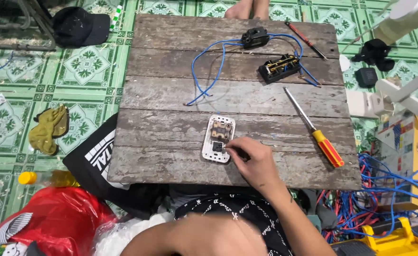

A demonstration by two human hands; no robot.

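Switch plate (219,138), white, lies on the wooden bench (171,95); right hand (251,161) pinches its lower edge, fingers pressed together.

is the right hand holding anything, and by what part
The right hand pinches something small at its fingertips against the lower end of the white socket plate on the wooden board; what it pinches is too small to tell. The left hand is out of view.

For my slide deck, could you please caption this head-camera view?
Right hand fingertips touch a white switch plate on a weathered wooden board, beside an orange-handled screwdriver and blue-wired black parts.
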